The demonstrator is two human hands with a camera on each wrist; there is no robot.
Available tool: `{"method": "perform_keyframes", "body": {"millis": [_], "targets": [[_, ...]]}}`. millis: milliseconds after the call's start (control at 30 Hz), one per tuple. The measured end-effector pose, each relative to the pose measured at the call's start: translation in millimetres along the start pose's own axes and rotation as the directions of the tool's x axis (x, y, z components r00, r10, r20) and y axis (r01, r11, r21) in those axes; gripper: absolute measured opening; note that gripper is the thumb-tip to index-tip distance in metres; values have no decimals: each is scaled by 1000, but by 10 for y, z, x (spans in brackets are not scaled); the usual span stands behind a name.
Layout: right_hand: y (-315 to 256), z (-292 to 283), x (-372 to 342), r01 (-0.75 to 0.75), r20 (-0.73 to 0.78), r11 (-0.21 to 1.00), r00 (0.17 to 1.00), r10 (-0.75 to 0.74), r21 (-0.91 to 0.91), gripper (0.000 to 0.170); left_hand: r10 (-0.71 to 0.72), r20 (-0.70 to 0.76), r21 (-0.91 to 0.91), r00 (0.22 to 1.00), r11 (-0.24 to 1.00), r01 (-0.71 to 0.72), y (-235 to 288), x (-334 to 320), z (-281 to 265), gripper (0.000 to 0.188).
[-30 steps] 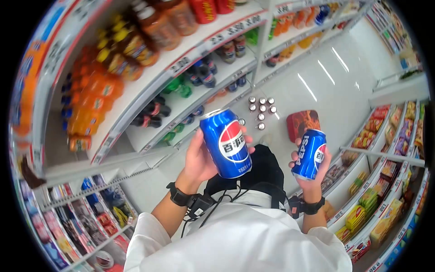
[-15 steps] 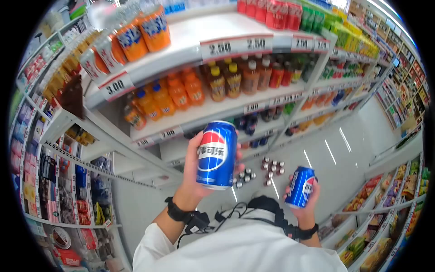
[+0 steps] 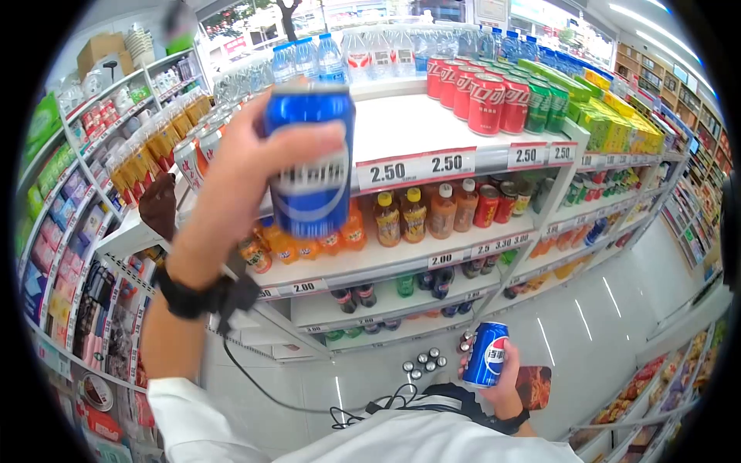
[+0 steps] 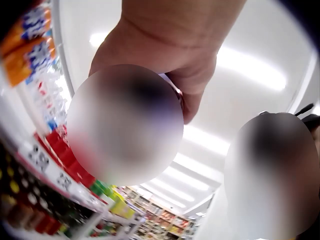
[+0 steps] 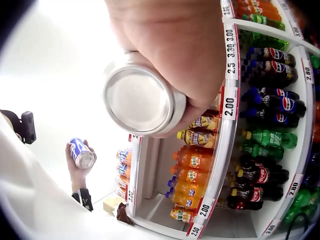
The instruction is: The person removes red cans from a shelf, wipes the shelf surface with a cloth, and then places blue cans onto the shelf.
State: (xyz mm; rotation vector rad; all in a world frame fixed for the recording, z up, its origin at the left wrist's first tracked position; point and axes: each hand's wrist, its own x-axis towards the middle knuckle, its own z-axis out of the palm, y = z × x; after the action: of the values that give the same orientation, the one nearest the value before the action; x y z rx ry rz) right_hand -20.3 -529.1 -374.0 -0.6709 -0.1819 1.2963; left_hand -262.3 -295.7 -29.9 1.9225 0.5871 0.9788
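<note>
In the head view my left hand [image 3: 248, 166] grips a blue Pepsi can [image 3: 310, 201], raised in front of the top shelf [image 3: 397, 123]; thumb and fingers wrap its sides. A second Pepsi can [image 3: 485, 356] is held upright lower down in my right hand [image 3: 506, 387], over the floor. The right wrist view shows the silver base of this can [image 5: 139, 100] under the fingers, with the raised left-hand can [image 5: 82, 154] farther off. A round blur hides the left can in the left wrist view, below my left hand [image 4: 160, 50].
Red cola cans [image 3: 486, 104] and green cans [image 3: 539, 104] stand on the top shelf, before water bottles [image 3: 378, 54]. Drink bottles [image 3: 413, 216] fill the shelf below. Several cans [image 3: 424, 363] and a red box [image 3: 534, 387] are on the floor. Snack racks [image 3: 648, 386] line the right.
My left hand has lifted its can up and to the left, toward the top shelf. The right hand keeps its can low. The head view has tilted upward from floor to shelves.
</note>
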Motion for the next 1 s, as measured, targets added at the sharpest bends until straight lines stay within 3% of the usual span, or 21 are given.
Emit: {"method": "perform_keyframes", "body": {"millis": [67, 133, 233, 300, 500, 733, 833, 900, 933, 1000], "targets": [[-92, -115, 165, -39, 59, 999, 998, 37, 37, 64, 80, 54, 178, 995, 980, -89, 170, 446, -19, 75], [-212, -119, 302, 6, 59, 1000, 998, -5, -21, 64, 121, 9, 493, 993, 863, -110, 205, 850, -32, 82], [-425, -168, 441, 6, 101, 1000, 995, -5, -7, 63, 98, 44, 680, 994, 726, -102, 90, 1512, -91, 77], [-575, -255, 548, 14, 156, 1000, 988, -12, -10, 65, 30, -11, 832, 999, 555, -7, 10, 1867, -73, 70], [-831, -499, 789, 7, 158, 1000, 987, -2, -28, 66, -73, -49, 926, 996, 369, 72, -357, 2543, -26, 71], [-828, -672, 962, 102, 100, 993, 990, -96, -53, 65, -198, 10, 977, 980, 211, 33, -810, 3008, -210, 68], [-745, -772, 1051, 92, 90, 995, 991, -94, 25, 67, -218, 5, 995, 976, 95, 16, -952, 3126, -312, 64], [-749, -697, 1044, 133, 65, 991, 989, -134, 20, 67, -210, 3, 997, 978, -80, -20, -1050, 3190, -398, 67], [-774, -619, 1038, 171, 47, 985, 984, -172, 8, 67, -210, 8, 997, 978, -78, -25, -1066, 3221, -408, 67], [-778, -551, 1050, 180, 44, 984, 983, -180, 17, 66, -323, -57, 981, 945, -193, -6, -1093, 3256, -440, 70]]}}
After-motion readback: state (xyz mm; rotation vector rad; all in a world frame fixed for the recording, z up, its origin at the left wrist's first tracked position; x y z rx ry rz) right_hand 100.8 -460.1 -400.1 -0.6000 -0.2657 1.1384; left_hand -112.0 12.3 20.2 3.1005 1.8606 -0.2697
